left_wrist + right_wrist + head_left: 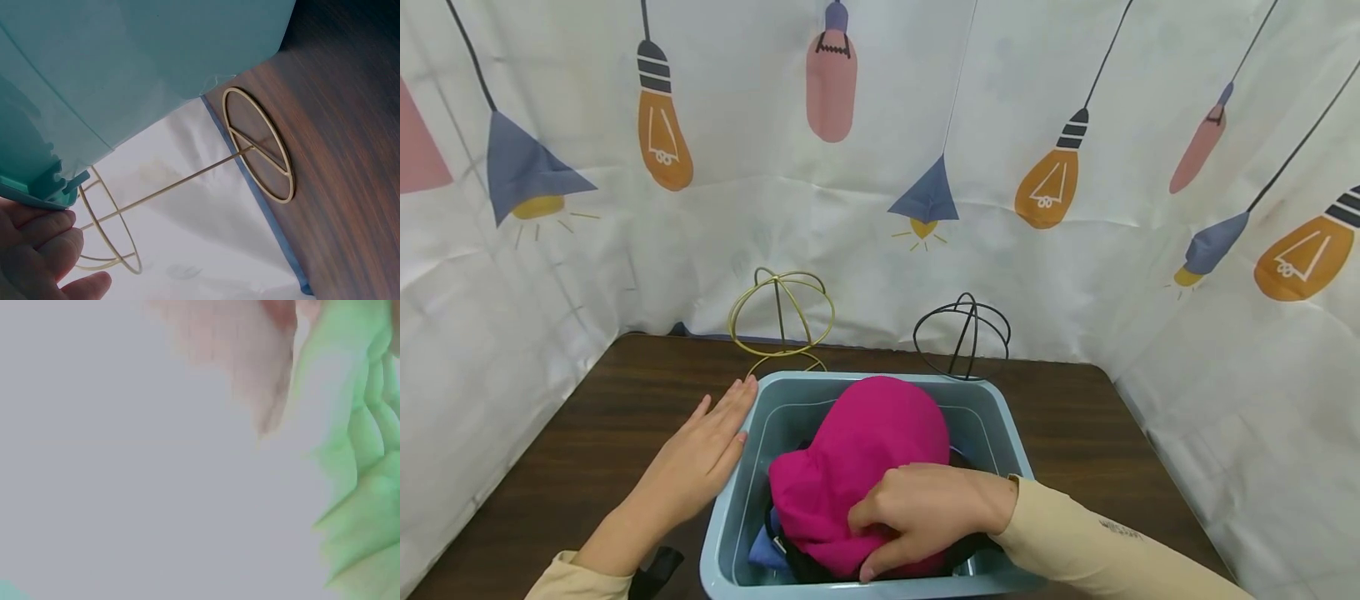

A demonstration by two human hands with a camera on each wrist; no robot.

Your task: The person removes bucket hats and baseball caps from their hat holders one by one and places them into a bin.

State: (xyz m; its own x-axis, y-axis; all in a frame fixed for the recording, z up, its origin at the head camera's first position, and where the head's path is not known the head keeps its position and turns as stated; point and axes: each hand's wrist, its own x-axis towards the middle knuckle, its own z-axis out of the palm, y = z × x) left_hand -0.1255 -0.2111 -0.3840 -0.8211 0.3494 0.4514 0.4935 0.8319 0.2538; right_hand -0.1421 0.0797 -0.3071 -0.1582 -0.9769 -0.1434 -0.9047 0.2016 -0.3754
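Observation:
A bright pink hat [880,433] lies in a light blue plastic bin [1015,437], over black and blue items [766,550]. My right hand [925,512] reaches in over the near part of the hat, its fingers bent and gripping the pink fabric. The right wrist view is washed out; skin [231,337] shows at the top and pale green folded cloth [350,425] at the right. Against the bin's left rim rests my left hand [703,454], fingers extended. In the left wrist view its fingertips [53,228] touch the rim from outside.
Behind the bin stand a gold wire hat stand [782,312] and a black one [962,333] on the dark wooden table [655,387]. White cloth [880,250] printed with lamps and bulbs hangs behind and at both sides. A dark object [658,571] lies by the left wrist.

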